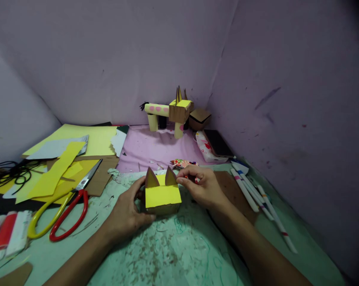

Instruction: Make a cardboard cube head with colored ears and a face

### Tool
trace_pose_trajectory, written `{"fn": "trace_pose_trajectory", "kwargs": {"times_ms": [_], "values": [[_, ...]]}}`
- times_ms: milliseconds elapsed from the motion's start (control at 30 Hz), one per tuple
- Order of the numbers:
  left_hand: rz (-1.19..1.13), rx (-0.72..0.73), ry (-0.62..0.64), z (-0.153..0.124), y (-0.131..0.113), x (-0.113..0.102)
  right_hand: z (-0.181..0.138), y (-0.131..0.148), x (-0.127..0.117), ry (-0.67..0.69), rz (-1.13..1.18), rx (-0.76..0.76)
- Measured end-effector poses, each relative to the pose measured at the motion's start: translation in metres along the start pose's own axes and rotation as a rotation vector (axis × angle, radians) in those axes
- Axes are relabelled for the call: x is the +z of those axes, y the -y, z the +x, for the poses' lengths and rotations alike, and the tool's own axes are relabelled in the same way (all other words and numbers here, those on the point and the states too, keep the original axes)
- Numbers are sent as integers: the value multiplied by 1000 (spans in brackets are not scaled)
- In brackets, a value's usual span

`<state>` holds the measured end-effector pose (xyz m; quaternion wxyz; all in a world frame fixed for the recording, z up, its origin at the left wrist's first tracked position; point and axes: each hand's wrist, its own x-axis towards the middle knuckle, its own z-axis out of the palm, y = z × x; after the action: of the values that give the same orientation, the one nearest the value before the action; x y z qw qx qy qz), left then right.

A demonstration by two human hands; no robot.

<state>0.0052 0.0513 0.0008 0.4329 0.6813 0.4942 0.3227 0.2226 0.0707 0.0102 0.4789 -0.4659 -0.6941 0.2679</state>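
Note:
A small cardboard box (163, 196) with a yellow paper top sits on the green table in front of me. Two pointed brown cardboard ears (151, 178) stand up from its top. My left hand (128, 208) grips the box's left side, thumb near the bottom front edge and fingers partly hidden behind. At the right ear (170, 177), my right hand (200, 186) pinches the outer edge between thumb and forefinger.
A cardboard animal figure (167, 110) stands at the back on pink cloth. Scissors (69, 216) with red and yellow handles, paper sheets (87, 135) and black cord (15, 176) lie left. Right are several white markers (247, 190), a phone (217, 143) and a brown cardboard piece (233, 190).

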Motion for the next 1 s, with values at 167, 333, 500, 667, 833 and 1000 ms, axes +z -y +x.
{"fn": "trace_pose_trajectory", "kwargs": {"times_ms": [167, 333, 500, 667, 833, 1000], "values": [[14, 11, -4, -1, 2, 0, -1, 1, 1, -8, 9, 11], [42, 23, -9, -1, 2, -1, -2, 1, 4, -17, 17, 36], [31, 0, -14, -1, -1, 0, -3, -2, 5, -23, 17, 29], [32, 12, 23, -3, -4, -1, -3, 0, 4, -16, 9, 25], [-10, -72, 159, -5, -2, -21, -3, 1, 3, -19, -6, 6], [-236, -131, -167, 2, -12, -35, -5, -1, 4, -20, -21, 14]]}}
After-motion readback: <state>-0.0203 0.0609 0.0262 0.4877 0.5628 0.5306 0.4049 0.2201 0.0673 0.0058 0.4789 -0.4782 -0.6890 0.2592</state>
